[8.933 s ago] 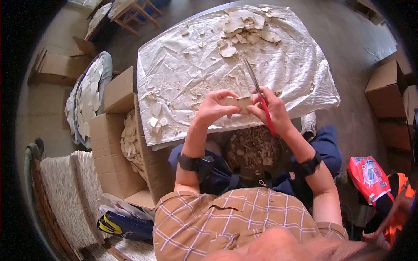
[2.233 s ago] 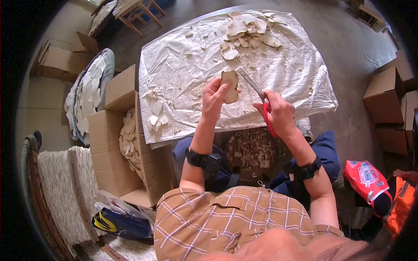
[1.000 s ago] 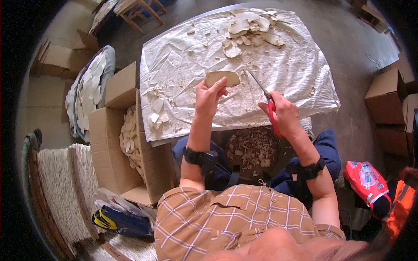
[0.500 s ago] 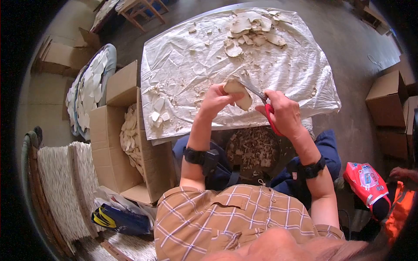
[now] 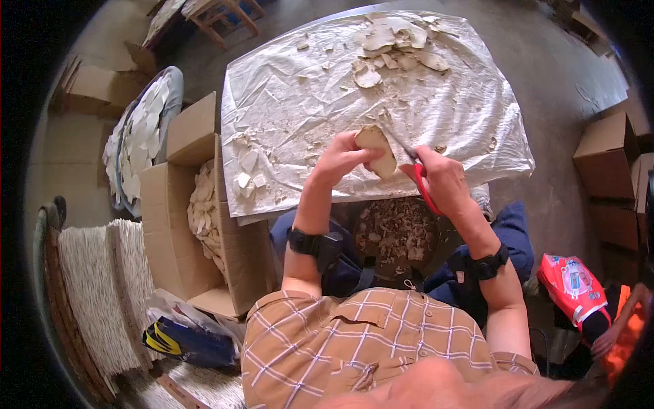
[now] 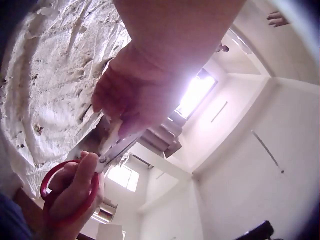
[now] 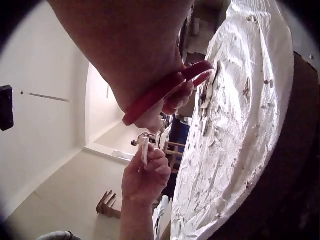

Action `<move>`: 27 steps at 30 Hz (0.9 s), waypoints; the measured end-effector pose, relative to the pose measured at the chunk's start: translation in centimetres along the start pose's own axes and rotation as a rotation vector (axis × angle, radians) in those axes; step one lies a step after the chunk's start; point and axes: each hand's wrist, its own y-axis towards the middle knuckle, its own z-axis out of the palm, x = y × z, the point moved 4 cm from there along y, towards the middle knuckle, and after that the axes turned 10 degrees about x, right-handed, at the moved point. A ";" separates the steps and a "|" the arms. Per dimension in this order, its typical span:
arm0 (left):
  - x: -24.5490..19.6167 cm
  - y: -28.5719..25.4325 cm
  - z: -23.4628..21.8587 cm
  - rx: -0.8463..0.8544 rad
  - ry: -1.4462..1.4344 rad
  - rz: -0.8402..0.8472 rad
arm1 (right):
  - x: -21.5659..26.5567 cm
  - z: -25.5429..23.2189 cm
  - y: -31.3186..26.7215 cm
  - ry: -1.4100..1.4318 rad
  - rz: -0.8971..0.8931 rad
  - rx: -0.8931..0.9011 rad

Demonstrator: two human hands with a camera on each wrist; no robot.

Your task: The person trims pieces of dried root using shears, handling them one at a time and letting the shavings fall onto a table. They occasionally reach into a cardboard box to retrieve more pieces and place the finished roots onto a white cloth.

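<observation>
My left hand [image 5: 339, 161] pinches a pale, flat, roughly oval slice [image 5: 379, 154] with a thin brownish edge, thumb across its face. It is held tilted above the front part of the sheet-covered table [image 5: 286, 136]. In my right hand [image 5: 444, 180] are red-handled scissors [image 5: 420, 178], the fingers through the handle loops. Their blades lie along the slice's upper right edge. From the left wrist, the metal blades [image 6: 119, 151] reach up to my left fingers. The right wrist view shows the slice [image 7: 145, 150] edge-on, upright in the left hand.
Broken pale pieces [image 5: 392, 42] are heaped at the table's far side, smaller chips [image 5: 249, 170] at its left. A cardboard box [image 5: 178, 235] of pale slices stands left. Between my knees sits a container of scraps [image 5: 398, 235]. Another person's arm [image 5: 621, 320] shows at right.
The left hand has turned the slice from lying crosswise to steeply tilted and brought it toward me, against the scissor blades. The other person's arm has come further into view at right.
</observation>
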 end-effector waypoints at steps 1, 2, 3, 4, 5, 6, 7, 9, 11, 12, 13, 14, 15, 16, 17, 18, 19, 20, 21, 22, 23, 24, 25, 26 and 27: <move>0.1 0.1 -0.1 -0.034 0.010 -0.036 | 0.0 0.0 0.2 -0.022 0.023 -0.050; 0.0 0.0 -0.7 -0.088 0.028 -0.068 | 0.0 -0.2 0.5 -0.062 0.048 -0.083; 0.2 -0.1 -1.1 -0.176 -0.034 -0.058 | -0.2 -0.6 0.5 -0.095 0.065 -0.114; 0.2 -1.1 -2.4 -0.345 -0.185 -0.021 | 0.0 -0.6 1.2 -0.106 0.063 -0.105; 0.9 -1.2 -3.2 -0.454 -0.357 0.013 | -0.7 -1.1 0.8 -0.141 0.116 -0.111; 1.0 -2.2 -5.1 -0.627 -0.420 0.179 | -0.4 -1.2 0.8 -0.135 0.090 -0.110; 1.4 -3.3 -7.3 -0.785 -0.485 0.345 | -0.3 -1.4 0.7 -0.143 0.082 -0.144; 0.5 -8.1 -11.7 -1.191 -0.693 0.664 | -0.2 -2.2 0.1 -0.156 0.105 -0.194; -0.1 -12.4 -15.1 -1.223 -0.622 0.900 | 0.2 -3.2 -0.1 -0.066 0.075 -0.248; -1.3 -12.9 -13.9 -1.388 -0.620 0.864 | 0.0 -3.5 -0.1 -0.042 0.100 -0.260; 0.0 -12.6 -15.1 -1.337 -0.661 0.789 | -0.1 -4.0 -0.2 -0.049 0.118 -0.274; 0.6 -11.2 -14.9 -1.273 -0.650 0.650 | -0.4 -4.2 -0.1 0.059 0.155 -0.254; 1.1 -9.6 -14.5 -1.208 -0.633 0.514 | -0.5 -4.4 -0.2 0.171 0.188 -0.234; 1.3 -7.9 -13.6 -1.115 -0.511 0.430 | -0.4 -4.7 -0.2 0.263 0.193 -0.240; 1.3 -6.0 -12.9 -1.030 -0.391 0.360 | -0.4 -4.9 -0.3 0.263 0.198 -0.254; 0.9 -3.8 -11.9 -0.953 -0.254 0.270 | -0.4 -4.9 -0.4 0.329 0.175 -0.250; 0.6 -1.5 -11.2 -0.872 -0.121 0.182 | -0.6 -5.0 -0.5 0.392 0.152 -0.246; 0.7 0.9 -10.9 -0.800 0.068 0.143 | -0.9 -4.9 -0.6 0.374 0.168 -0.233; 1.5 3.2 -11.1 -0.724 0.254 0.106 | -1.0 -5.1 -0.9 0.367 0.176 -0.243; 2.5 5.4 -11.8 -0.702 0.574 0.101 | -1.0 -5.1 -1.2 0.348 0.183 -0.217; 3.3 7.4 -12.1 -0.669 0.895 0.100 | -1.1 -5.2 -1.3 0.331 0.189 -0.192; 3.7 9.1 -12.0 -0.652 1.062 0.025 | -1.3 -5.4 -1.4 0.327 0.196 -0.204; 4.3 10.3 -11.8 -0.639 1.061 0.033 | -1.5 -5.5 -1.5 0.323 0.200 -0.208; 4.6 11.4 -11.2 -0.647 1.270 0.087 | -1.8 -5.6 -1.6 0.319 0.204 -0.210; 4.8 12.3 -10.5 -0.653 1.478 0.144 | -1.9 -5.7 -1.7 0.316 0.208 -0.211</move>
